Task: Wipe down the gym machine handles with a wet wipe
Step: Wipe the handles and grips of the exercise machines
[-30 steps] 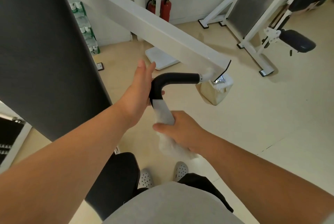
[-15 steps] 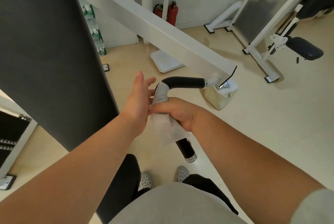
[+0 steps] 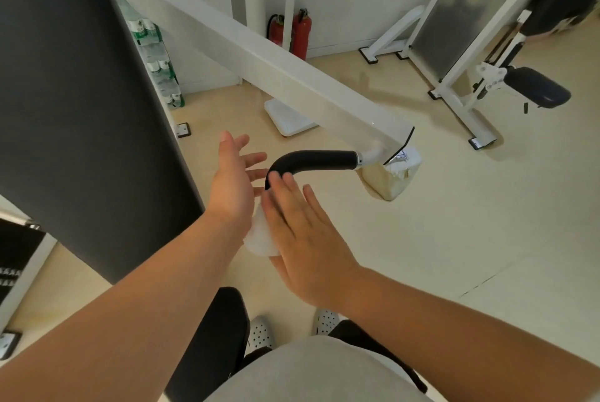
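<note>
The black bent handle (image 3: 313,159) sticks out from the end of a white machine arm (image 3: 292,83). Its downward part is hidden behind my hands. A white wet wipe (image 3: 259,237) sits around that hidden part, squeezed between my two palms. My right hand (image 3: 305,239) lies flat on the wipe with its fingers straight, pressing it toward the handle. To the left of the bend is my left hand (image 3: 233,184), fingers spread, with its heel against the wipe.
A tall dark pad (image 3: 81,109) stands close on the left. A pale bag (image 3: 391,179) hangs under the arm's end. Another white machine with a dark roller pad (image 3: 535,91) stands at the right. Two red fire extinguishers (image 3: 300,33) and a white scale base (image 3: 289,116) are behind.
My right hand has let go of its fist grip on the wipe and flattened out. My left hand has spread its fingers. The view has shifted slightly downward.
</note>
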